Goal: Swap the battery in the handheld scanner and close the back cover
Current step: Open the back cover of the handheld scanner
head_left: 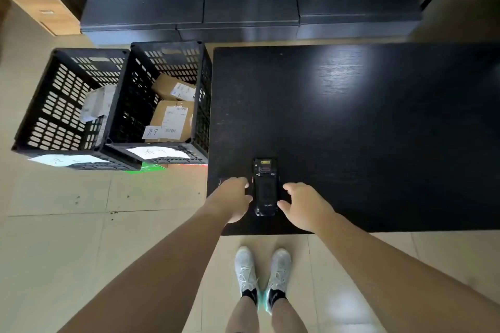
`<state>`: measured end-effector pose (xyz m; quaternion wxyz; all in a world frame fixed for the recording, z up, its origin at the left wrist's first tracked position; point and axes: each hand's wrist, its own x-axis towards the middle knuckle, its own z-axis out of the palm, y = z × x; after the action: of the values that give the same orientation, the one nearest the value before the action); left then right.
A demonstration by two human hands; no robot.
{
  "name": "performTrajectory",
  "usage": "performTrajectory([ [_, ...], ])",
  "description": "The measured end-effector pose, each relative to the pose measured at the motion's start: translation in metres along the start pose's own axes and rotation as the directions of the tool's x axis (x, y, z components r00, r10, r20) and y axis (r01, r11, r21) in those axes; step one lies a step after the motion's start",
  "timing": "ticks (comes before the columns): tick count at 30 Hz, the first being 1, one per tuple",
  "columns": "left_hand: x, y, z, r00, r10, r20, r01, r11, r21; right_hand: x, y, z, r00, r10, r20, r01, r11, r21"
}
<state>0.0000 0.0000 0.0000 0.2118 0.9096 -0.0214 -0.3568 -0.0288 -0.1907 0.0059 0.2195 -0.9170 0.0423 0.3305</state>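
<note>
A black handheld scanner [265, 189] lies back side up near the front left corner of the black table [365, 130], its back cover in place. My left hand [234, 199] is at the scanner's left side, fingers curled over a small dark flat object [223, 180] that is mostly hidden. My right hand [301, 201] hovers at the scanner's right side with fingers spread and curved, close to the scanner's edge. I cannot tell whether either hand touches the scanner.
Two black perforated crates stand on the floor left of the table: the left crate [35, 116] holds papers, the right crate [201, 105] holds cardboard parcels [173, 119]. Dark stacked boxes [243, 8] line the far side. My feet [263, 276] stand at the table's front edge.
</note>
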Motion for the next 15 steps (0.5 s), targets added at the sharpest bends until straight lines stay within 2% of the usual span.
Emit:
performTrajectory([
  [4, 0.017, -0.002, -0.007, 0.988, 0.063, -0.141, -0.069, 0.997, -0.033, 0.014, -0.012, 0.01, 0.99, 0.078, -0.117, -0.064, 0.991, 0.12],
  [6, 0.028, -0.001, -0.009, 0.981, 0.102, -0.166, -0.107, 0.994, -0.02, 0.022, -0.021, 0.023, 0.981, 0.109, -0.16, -0.082, 0.983, 0.167],
  [10, 0.051, -0.006, -0.012, 0.962, 0.222, -0.157, -0.212, 0.974, 0.08, 0.033, -0.031, 0.047, 0.952, 0.186, -0.245, -0.121, 0.959, 0.257],
  [15, 0.067, -0.01, -0.014, 0.911, 0.401, -0.101, -0.377, 0.905, 0.195, 0.044, -0.032, 0.063, 0.919, 0.214, -0.33, -0.121, 0.952, 0.281],
])
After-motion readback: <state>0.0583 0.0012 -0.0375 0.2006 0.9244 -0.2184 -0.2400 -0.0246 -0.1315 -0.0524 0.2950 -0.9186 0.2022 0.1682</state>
